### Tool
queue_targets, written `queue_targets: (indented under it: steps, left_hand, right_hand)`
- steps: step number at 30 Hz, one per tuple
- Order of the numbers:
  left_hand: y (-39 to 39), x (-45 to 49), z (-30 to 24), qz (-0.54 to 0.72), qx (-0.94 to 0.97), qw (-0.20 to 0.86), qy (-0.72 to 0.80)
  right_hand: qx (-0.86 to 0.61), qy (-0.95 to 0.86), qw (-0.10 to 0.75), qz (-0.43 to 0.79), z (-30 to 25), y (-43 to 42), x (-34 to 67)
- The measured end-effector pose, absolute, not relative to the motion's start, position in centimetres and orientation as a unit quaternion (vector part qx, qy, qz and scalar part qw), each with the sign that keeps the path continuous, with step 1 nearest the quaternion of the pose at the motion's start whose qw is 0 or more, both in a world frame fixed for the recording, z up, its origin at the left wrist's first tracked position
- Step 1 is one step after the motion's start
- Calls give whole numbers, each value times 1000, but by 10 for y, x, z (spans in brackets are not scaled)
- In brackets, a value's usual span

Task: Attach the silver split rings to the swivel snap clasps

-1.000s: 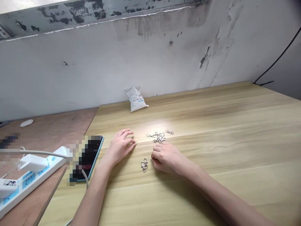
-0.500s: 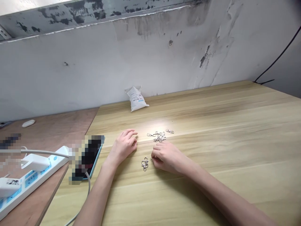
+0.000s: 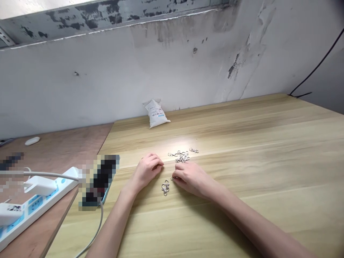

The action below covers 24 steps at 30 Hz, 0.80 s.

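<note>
While R hand (image 3: 191, 179) pinches a small metal piece (image 3: 172, 178), L hand (image 3: 148, 168) curls nearby

R hand: thumb & fingers closed on the piece; only a small end pokes out at the tips, rest hidden. L hand: fingers bent, tips twd R hand, the two apart; can't tell if it holds anything.

Metal clasps: small group (image 3: 165, 187) lies on the wood-grain tabletop (image 3: 255, 161), btwn the forearms, just L of R hand's fingertips. Bigger pile (image 3: 182, 157) just beyond R hand's knuckles, w/ separate clasp (image 3: 194, 150) off its R side.

Farther back: white packet (image 3: 157, 114) w/ printed label, nr the wall (image 3: 113, 79). Far L: phone (image 3: 100, 182), mostly pixelated, w/ cable (image 3: 100, 219) at its near end; power strip (image 3: 34, 205) w/ white plugs (image 3: 44, 185), on brown table (image 3: 67, 147).
</note>
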<state>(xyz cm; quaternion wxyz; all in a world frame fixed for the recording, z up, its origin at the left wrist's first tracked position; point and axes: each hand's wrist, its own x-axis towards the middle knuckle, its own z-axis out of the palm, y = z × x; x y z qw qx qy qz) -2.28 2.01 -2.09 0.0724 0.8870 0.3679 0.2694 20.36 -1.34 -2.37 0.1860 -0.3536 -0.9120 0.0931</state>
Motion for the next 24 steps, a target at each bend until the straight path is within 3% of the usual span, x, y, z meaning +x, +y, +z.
queue_targets:
  steps: [24]
  left_hand:
    - [18,-24,-23,286,866,61,406]
  right_hand:
    - [-381,-899,175,124,-24,-14,205]
